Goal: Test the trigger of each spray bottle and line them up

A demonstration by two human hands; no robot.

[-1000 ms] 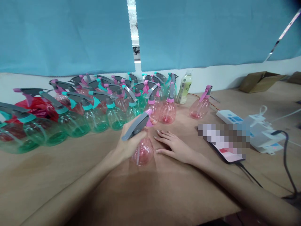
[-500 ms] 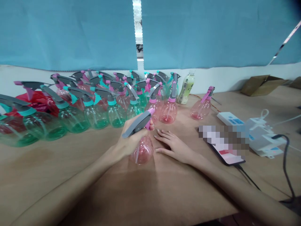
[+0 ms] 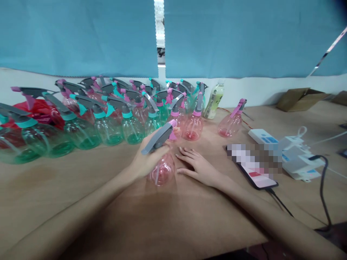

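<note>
My left hand (image 3: 150,155) is wrapped round the neck of a pink spray bottle (image 3: 162,171), which has a grey head with a pink nozzle and trigger. Its clear, round body stands on or just over the table (image 3: 151,220); my palm and fingers hide the neck. Just right of it my right hand (image 3: 199,167) lies flat on the tabletop, fingers spread, holding nothing. Behind my hands stand several more spray bottles, among them a pink one (image 3: 193,128) and a green one (image 3: 132,131).
Green spray bottles (image 3: 89,133) line the left, with a red plastic bag (image 3: 40,112) behind them. A drink bottle (image 3: 214,101) and a lone pink spray bottle (image 3: 230,124) stand farther right. Near my right forearm lie a phone (image 3: 253,168), a power strip (image 3: 262,136) and cables. A cardboard box (image 3: 298,99) sits behind.
The view has shifted slightly. My left hand still grips the pink spray bottle, and my right hand stays flat on the table.
</note>
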